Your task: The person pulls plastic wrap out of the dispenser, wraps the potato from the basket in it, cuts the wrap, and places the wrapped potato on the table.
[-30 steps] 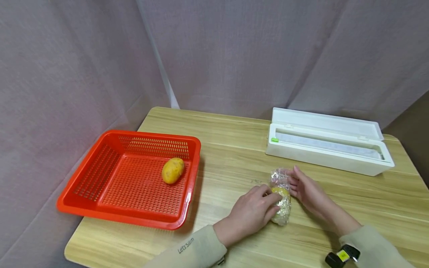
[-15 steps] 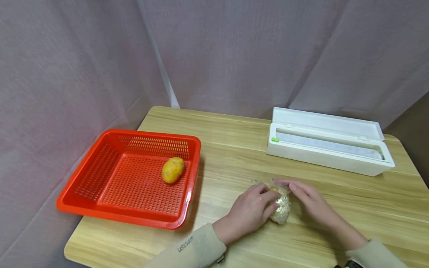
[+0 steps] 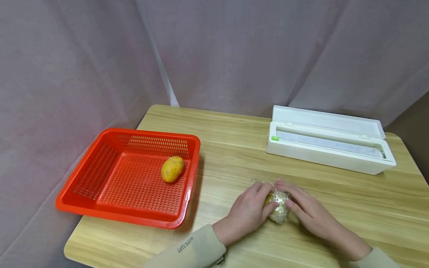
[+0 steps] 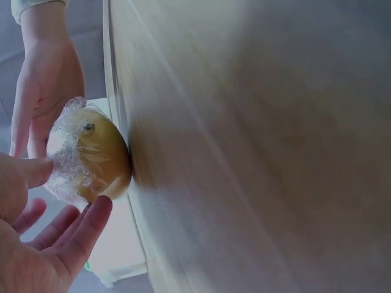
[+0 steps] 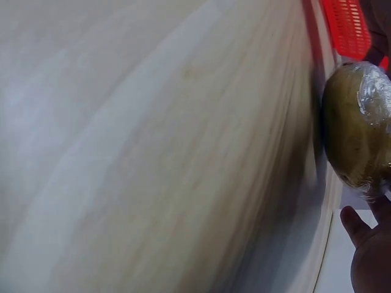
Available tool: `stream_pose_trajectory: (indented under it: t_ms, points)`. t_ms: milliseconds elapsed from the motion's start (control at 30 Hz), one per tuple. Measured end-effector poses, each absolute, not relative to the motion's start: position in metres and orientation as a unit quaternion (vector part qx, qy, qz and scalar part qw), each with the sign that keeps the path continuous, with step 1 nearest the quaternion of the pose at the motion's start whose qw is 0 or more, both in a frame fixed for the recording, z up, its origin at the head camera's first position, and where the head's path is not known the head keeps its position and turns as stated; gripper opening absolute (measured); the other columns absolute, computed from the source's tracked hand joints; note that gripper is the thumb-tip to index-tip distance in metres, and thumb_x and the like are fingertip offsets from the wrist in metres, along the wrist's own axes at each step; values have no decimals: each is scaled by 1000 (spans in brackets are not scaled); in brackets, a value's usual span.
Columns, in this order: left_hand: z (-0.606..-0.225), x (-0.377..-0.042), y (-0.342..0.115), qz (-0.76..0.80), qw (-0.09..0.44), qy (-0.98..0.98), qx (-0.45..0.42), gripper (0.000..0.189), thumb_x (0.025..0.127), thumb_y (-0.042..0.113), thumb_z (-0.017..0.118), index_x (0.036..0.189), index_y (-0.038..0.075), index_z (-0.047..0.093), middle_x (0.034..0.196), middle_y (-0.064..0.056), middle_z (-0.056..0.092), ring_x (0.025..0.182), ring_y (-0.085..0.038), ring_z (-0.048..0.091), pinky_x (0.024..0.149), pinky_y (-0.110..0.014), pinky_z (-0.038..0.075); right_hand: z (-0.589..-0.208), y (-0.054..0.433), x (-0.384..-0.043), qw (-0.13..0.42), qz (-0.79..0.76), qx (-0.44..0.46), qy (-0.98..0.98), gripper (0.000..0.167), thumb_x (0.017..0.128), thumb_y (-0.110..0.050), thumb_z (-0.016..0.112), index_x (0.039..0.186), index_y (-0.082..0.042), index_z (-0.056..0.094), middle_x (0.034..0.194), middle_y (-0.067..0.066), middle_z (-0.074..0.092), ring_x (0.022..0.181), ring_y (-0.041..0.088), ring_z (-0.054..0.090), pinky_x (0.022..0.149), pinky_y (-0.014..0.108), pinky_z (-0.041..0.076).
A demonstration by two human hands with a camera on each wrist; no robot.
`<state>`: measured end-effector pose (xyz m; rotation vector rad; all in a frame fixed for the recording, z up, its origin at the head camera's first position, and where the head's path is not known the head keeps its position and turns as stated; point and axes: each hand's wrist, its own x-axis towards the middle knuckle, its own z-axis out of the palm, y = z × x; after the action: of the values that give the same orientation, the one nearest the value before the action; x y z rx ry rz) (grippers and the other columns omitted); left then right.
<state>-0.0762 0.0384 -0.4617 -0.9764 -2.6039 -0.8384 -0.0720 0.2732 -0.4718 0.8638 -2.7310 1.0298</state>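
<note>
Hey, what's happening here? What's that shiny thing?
A person has both hands at what looks like a potato wrapped in clear film. The left hand holds it between thumb and fingers, and the right hand is at its other side. Another potato, with no film on it, lies in the red basket. A white box stands farther back on the wooden table, lid open.

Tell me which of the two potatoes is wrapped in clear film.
The wrapped potato on the table, between the left hand and right hand; the other potato lies bare in the red basket.
</note>
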Motion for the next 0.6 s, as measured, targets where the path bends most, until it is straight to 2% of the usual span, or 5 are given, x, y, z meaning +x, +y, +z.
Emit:
stream_pose_trajectory:
  t_ms: [100, 333, 467, 600]
  points:
    - [-461, -76, 39, -299, 111, -890, -325, 32, 102, 31, 75, 119, 10, 59, 113, -4, 65, 94, -11, 68, 77, -17, 56, -472, 274, -71, 48, 316, 294, -901, 52, 107, -8, 59, 156, -25, 53, 159, 10, 54, 151, 8, 41, 117, 7, 17]
    - [-459, -79, 40, -281, 103, -900, -316, 21, 103, 33, 73, 109, 15, 63, 106, 1, 62, 91, -6, 62, 72, -14, 51, -478, 280, -72, 73, 251, 339, -904, 66, 102, -8, 66, 164, -14, 42, 162, 13, 49, 154, 14, 36, 123, 12, 11]
    - [-457, -80, 41, -266, 104, -905, -316, 18, 103, 33, 73, 106, 16, 66, 103, 3, 60, 88, -5, 58, 68, -13, 48, -477, 281, -72, 75, 234, 347, -905, 69, 101, -12, 68, 164, -14, 41, 163, 10, 48, 148, 27, 45, 123, 12, 10]
    - [-454, -82, 41, -241, 123, -909, -316, 20, 102, 34, 75, 107, 18, 65, 101, 4, 59, 86, -6, 56, 67, -14, 46, -473, 281, -74, 68, 240, 337, -908, 62, 103, -12, 66, 162, -17, 45, 160, 8, 52, 142, 35, 51, 121, 11, 11]
